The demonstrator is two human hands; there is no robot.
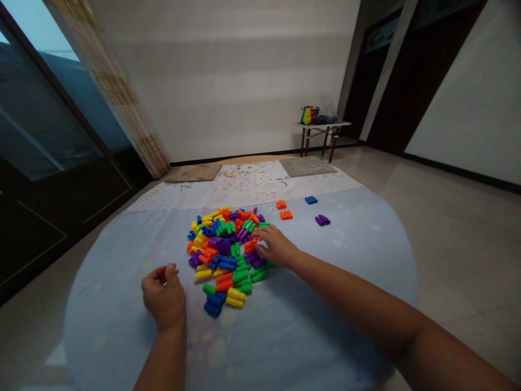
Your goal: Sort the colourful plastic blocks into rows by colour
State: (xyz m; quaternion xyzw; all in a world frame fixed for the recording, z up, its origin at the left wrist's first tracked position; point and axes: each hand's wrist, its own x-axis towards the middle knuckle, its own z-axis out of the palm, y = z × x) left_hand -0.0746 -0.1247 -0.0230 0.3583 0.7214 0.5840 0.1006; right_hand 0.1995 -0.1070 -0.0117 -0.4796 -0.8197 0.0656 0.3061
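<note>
A heap of small plastic pieces (223, 244) in blue, green, orange, yellow and purple lies on the cloth-covered table (325, 304). My right hand (277, 245) reaches over the right edge of the heap, its fingers bent at the pieces; whether it grips one is hard to make out. My left hand (165, 296) rests left of the heap with its fingers curled and thumb up, and its fingertips are too unclear to show anything held. Right of the heap sit orange pieces (286, 215), a blue piece (311, 200) and a purple piece (323, 220).
At the table's far edge lie a brown mat (194, 173) and a greyish mat (308, 166). Beyond stands a small side table (344, 124) with a colourful bag (310, 115) and a dark plastic bag on it. A curtain hangs at the left.
</note>
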